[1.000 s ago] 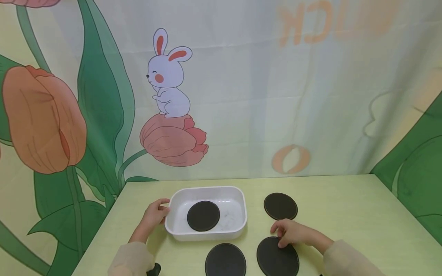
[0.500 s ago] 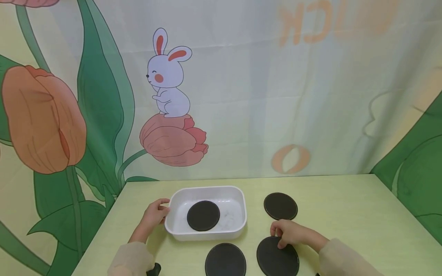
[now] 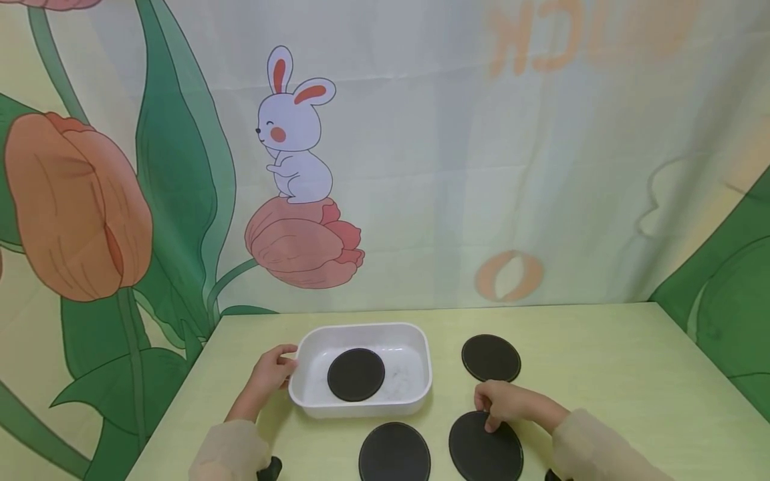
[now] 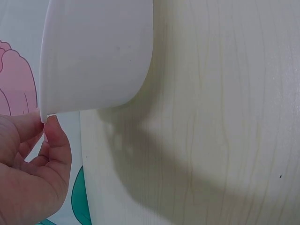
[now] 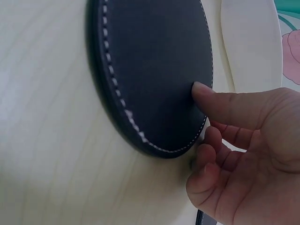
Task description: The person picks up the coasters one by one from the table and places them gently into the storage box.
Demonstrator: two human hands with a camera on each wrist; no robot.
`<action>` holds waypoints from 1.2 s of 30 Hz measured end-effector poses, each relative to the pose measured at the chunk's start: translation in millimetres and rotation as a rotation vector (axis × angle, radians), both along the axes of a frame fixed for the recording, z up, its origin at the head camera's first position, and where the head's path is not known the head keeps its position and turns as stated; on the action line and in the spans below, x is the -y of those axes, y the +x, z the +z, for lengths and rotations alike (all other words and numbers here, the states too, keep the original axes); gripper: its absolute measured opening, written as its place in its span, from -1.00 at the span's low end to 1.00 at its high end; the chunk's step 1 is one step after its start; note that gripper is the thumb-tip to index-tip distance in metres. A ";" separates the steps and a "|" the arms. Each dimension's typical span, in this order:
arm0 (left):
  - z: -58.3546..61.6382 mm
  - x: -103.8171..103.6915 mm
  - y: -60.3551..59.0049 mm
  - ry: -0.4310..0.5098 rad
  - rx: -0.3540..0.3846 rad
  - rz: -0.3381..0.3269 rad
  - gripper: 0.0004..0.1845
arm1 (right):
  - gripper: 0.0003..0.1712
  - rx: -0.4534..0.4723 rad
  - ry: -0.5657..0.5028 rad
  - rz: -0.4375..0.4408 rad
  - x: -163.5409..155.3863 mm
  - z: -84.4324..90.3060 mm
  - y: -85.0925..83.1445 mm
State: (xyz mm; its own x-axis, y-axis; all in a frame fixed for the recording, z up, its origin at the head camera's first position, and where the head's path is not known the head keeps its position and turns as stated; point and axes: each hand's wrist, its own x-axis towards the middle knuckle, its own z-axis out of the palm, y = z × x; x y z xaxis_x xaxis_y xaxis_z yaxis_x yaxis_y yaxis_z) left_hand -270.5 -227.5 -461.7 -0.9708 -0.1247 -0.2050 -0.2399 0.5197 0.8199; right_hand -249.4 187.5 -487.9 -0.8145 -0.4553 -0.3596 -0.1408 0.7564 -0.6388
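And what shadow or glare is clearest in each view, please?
Left wrist: a broad, soft shadow on the table beside the tray; right wrist: pale glare on the table, at far left; head: small highlights inside the tray.

Before me, on the pale wood-grained table (image 3: 631, 361), lies the white plastic-looking rounded-rectangular tray (image 3: 361, 409), my left hand (image 3: 271, 371) at its left rim. Inside it is a flat black round disc (image 3: 356, 375). A second black disc (image 3: 394, 455) lies nearer me, in front of the tray; right of that, under my right thumb (image 5: 206, 97), a third (image 3: 481, 454). Behind the third, right of the tray, lies a fourth (image 3: 490, 358). The flower-printed cloth backdrop (image 3: 421, 167) hangs behind everything.
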 end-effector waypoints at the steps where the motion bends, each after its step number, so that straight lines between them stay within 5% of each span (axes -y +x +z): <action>1: 0.2 -0.2 0.1 0.003 -0.001 0.001 -0.62 | -0.66 0.002 0.006 -0.004 0.5 0.4 -0.1; 14: 0.0 -1.2 -0.6 0.013 -0.002 -0.003 -0.63 | -0.66 0.044 -0.079 0.012 -1.9 14.1 4.1; 23: -0.1 -0.9 -0.7 0.014 -0.004 0.000 -0.63 | -0.73 0.132 -0.162 0.033 -3.0 38.4 10.5; 36: -0.8 0.5 0.7 0.021 -0.026 -0.005 -0.64 | -0.74 0.279 -0.333 0.163 -11.6 54.2 10.4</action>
State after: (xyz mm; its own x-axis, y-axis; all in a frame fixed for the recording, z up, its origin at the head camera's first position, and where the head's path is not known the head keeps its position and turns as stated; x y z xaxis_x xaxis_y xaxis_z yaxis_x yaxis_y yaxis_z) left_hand -269.8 -228.1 -462.5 -0.9765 -0.1153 -0.1820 -0.2154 0.5034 0.8368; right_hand -239.0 199.0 -433.7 -0.6152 -0.6974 -0.3677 -0.0290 0.4861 -0.8734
